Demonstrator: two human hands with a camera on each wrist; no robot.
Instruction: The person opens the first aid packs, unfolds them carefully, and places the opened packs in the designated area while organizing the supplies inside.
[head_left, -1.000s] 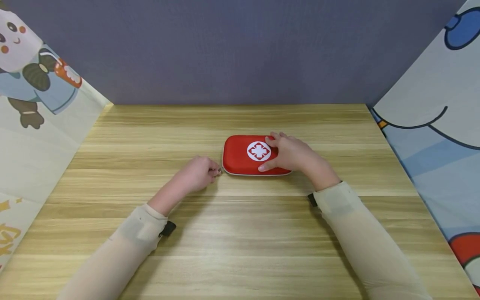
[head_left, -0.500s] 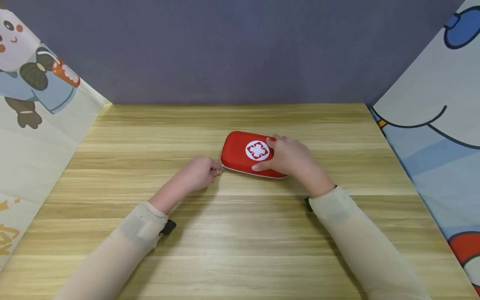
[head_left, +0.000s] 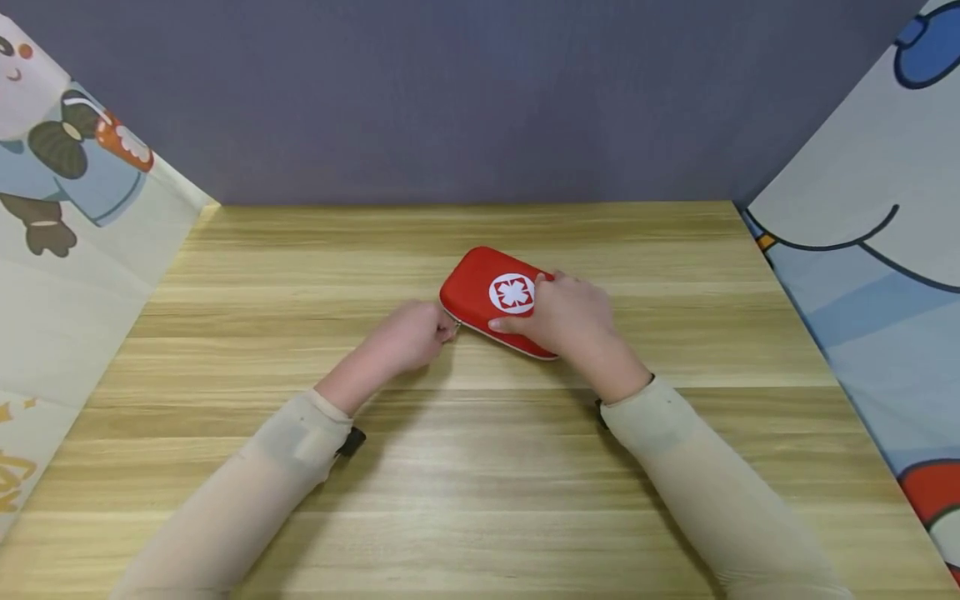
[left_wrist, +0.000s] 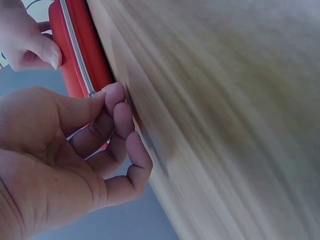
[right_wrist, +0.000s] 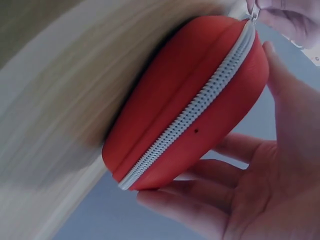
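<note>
A red zippered first-aid case (head_left: 468, 287) with a white cross emblem lies slanted on the table, its left end farther back. My right hand (head_left: 576, 315) grips its right part, thumb along the near side and fingers over the far side. At the near left corner, my left hand (head_left: 416, 335) pinches the small metal zipper pull (right_wrist: 254, 12) between thumb and index finger. Along the side facing the right wrist camera, the white zipper teeth (right_wrist: 192, 112) are meshed in one line. The right hand covers the case's right end in the head view.
The wood-grain table (head_left: 480, 500) stretches around the case on all sides. A grey-blue panel (head_left: 480, 100) stands at the back. Printed cartoon panels rise on the left (head_left: 67, 275) and right (head_left: 862, 317).
The case has turned clockwise, its right end swinging toward the person along with the right hand. The left hand has shifted slightly right and back, staying at the left corner.
</note>
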